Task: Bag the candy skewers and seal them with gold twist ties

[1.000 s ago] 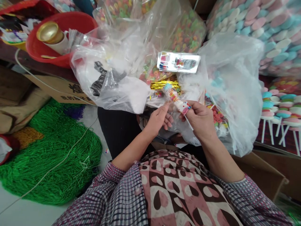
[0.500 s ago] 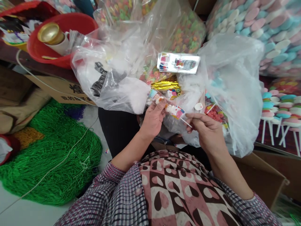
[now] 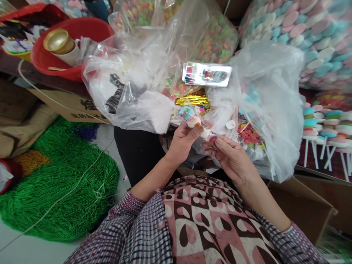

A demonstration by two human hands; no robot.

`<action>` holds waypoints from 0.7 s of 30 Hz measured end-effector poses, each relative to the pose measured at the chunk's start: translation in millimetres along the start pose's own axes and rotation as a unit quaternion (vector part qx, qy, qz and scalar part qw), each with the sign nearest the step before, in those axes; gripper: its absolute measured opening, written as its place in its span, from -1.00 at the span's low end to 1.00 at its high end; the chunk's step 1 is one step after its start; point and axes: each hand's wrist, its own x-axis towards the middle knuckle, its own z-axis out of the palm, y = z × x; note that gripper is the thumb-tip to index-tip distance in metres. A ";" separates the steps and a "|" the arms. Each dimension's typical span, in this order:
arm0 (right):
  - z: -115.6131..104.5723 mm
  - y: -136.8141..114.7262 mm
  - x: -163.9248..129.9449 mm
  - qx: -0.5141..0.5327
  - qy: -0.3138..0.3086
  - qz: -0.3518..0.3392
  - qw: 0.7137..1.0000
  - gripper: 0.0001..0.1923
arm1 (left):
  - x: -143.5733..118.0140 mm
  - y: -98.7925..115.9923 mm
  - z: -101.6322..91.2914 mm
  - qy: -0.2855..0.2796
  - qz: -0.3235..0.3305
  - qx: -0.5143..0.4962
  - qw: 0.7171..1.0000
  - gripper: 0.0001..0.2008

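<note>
A lollipop in a printed clear wrapper (image 3: 188, 114) is held between my two hands, its blue-topped end pointing up and left. My left hand (image 3: 182, 143) pinches it around the middle with thumb and fingers. At its lower end, my right hand (image 3: 233, 157) has thumb and fingertips closed on the gathered wrapper; the white stick is hidden now. Just beyond the hands lie a bundle of gold twist ties (image 3: 191, 99) and a stack of silver printed wrappers (image 3: 207, 74). Red ring candies (image 3: 249, 135) sit to the right in an open plastic bag (image 3: 283, 110).
A red basin (image 3: 93, 33) holding a gold bowl (image 3: 56, 41) stands at the left. Large bags of pink, blue and white candies (image 3: 316, 33) and ring candies (image 3: 217, 40) rise behind. Several stacked candies on sticks (image 3: 330, 124) are at right. Green strands (image 3: 68, 190) cover the floor.
My right hand has moved left and up from the stick onto the wrapper's lower end. My left hand has shifted slightly right, and the blue-topped end now shows more.
</note>
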 end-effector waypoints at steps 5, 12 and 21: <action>-0.5 -3.7 1.2 0.044 -0.029 0.056 0.997 -0.72 | -1.0 -0.8 -3.1 -0.002 -0.033 0.050 0.998 -0.56; -2.2 7.1 2.8 0.104 -0.048 0.054 0.992 -0.72 | -1.0 -0.1 -2.2 -0.012 -0.019 -0.006 1.000 -0.63; 0.2 1.4 -5.0 0.150 -0.059 0.056 0.985 -0.75 | 6.7 4.1 -3.0 0.068 -0.042 -0.124 0.989 -0.78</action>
